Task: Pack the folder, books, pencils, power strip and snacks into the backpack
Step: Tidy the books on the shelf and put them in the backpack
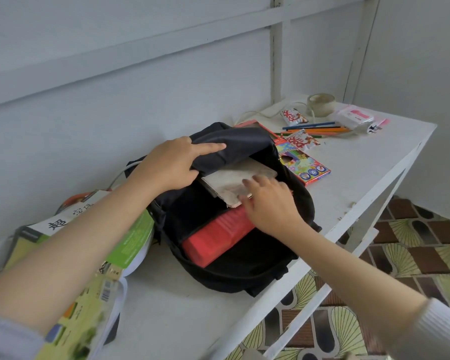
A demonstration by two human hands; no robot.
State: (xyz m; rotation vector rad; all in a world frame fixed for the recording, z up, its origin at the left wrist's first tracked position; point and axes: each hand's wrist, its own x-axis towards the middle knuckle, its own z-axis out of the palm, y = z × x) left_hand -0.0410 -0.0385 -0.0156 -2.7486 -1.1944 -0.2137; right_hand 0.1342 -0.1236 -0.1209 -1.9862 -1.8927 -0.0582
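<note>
Currently gripping the backpack flap [234, 144] up with the left hand [166, 165]; pushing a stiff, light-looking grey book [231, 179] into the mid-frame backpack [244, 268] with spread fingers of the right hand [268, 203]; probably best pressed flat near its corner.

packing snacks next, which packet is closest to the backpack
The snack packet overlapping the pencil box; the other packet lies farther back near the tape roll.

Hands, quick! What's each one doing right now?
Left hand: grips the backpack flap, holding it up.
Right hand: fingers on the grey book; gripping or just pushing, cannot tell.
</note>
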